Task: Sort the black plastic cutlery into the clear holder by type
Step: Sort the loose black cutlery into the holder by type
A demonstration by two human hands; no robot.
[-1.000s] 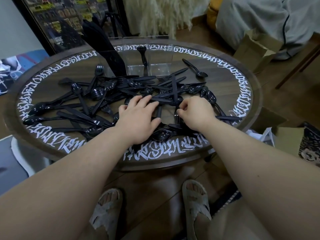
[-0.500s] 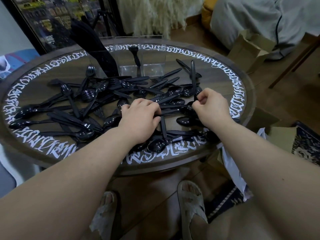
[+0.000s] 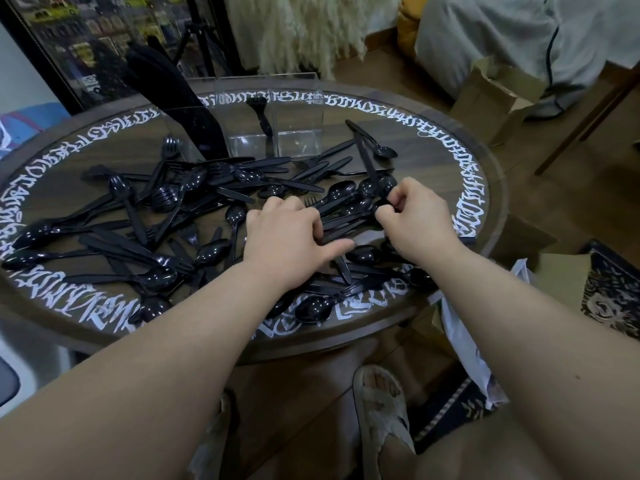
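Note:
A heap of black plastic spoons, forks and knives (image 3: pixel 194 202) lies spread over the round table (image 3: pixel 460 157). At the back stands the clear holder (image 3: pixel 298 133): a thick bundle of knives (image 3: pixel 180 102) leans in its left part, one fork (image 3: pixel 261 114) stands in the middle part. My right hand (image 3: pixel 415 216) pinches a black knife (image 3: pixel 369 164) by its handle, blade pointing away. My left hand (image 3: pixel 287 237) lies on the pile, its fingers curled over several pieces; what it grips is hidden.
The table has a wooden rim with white lettering (image 3: pixel 471 188) under glass. Cardboard boxes (image 3: pixel 491 95) sit on the floor at the right, a patterned rug (image 3: pixel 613 296) beside them. My sandalled feet (image 3: pixel 381 407) show below the table's near edge.
My right hand has lifted a knife out of the pile and drawn it slightly right. My left hand's fingers have curled down into the cutlery.

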